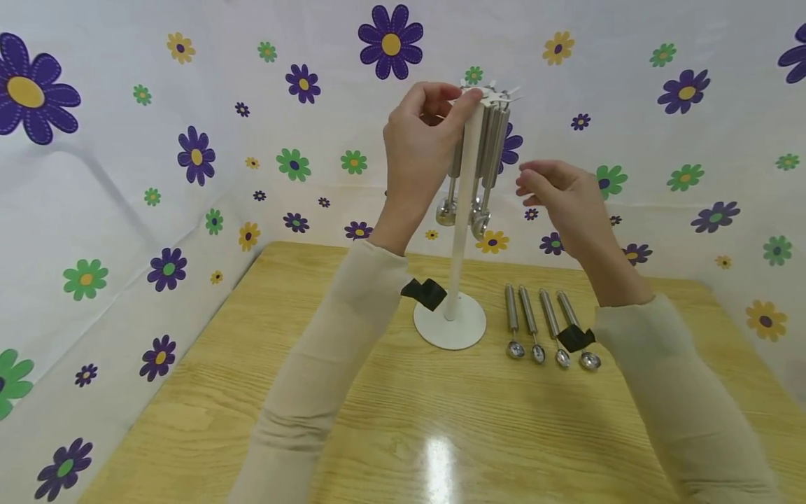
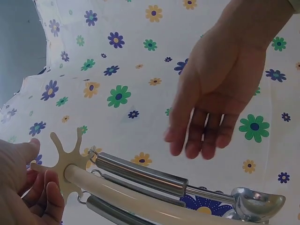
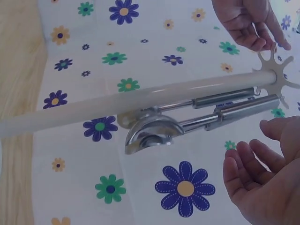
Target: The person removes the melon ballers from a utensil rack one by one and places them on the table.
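Note:
A white utensil stand [image 1: 467,203] rises from its round base [image 1: 441,336] on the table, crowned by a star-shaped hook top [image 2: 70,157]. My left hand [image 1: 418,143] is up at that top, pinching one of its prongs between thumb and fingers. Several steel scoops [image 1: 495,157] hang by rings from the hooks on the stand's right and far side. In the left wrist view one scoop's handle [image 2: 140,174] and its bowl [image 2: 259,202] show closely. Right of the hanging scoops, my right hand [image 1: 563,203] is in the air, fingers loosely bent and holding nothing.
Several steel scoops [image 1: 527,311] lie in a row on the wooden table [image 1: 378,420], right of the stand's base, bowls toward me. One is partly covered by the right wrist's black strap [image 1: 576,339]. A flower-patterned cloth [image 1: 340,105] hangs behind and at the sides.

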The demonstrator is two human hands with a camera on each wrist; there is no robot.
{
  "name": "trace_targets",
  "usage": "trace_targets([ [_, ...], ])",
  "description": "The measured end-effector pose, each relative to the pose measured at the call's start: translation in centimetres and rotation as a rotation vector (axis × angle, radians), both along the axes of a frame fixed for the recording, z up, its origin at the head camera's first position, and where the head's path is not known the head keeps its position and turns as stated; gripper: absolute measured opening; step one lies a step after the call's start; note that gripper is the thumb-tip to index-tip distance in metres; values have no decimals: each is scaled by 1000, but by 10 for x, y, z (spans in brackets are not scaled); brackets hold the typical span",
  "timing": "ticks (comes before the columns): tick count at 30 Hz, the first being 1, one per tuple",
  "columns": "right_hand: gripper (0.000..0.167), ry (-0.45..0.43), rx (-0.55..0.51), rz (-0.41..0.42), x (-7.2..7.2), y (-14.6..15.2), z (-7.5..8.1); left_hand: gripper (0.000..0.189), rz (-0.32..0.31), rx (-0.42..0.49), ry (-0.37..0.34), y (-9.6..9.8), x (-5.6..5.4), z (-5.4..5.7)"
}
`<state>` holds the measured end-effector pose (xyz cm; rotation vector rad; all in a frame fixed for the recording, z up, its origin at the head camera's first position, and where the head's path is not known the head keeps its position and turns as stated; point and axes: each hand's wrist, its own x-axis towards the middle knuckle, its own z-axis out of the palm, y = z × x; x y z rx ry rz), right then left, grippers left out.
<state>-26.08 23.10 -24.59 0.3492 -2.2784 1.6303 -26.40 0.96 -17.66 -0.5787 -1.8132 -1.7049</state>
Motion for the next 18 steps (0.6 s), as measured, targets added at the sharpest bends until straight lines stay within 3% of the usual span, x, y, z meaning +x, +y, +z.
trace_targets([
  [5, 38, 64, -92, 27, -11, -25, 17, 21, 22, 10, 16, -1, -1, 0],
  [10, 33, 103, -158, 96, -17, -37, 23, 20, 25, 2, 32, -2, -1, 1],
  [18, 37, 109, -66, 153, -17, -42, 22, 18, 31, -11, 21, -3, -3, 3],
])
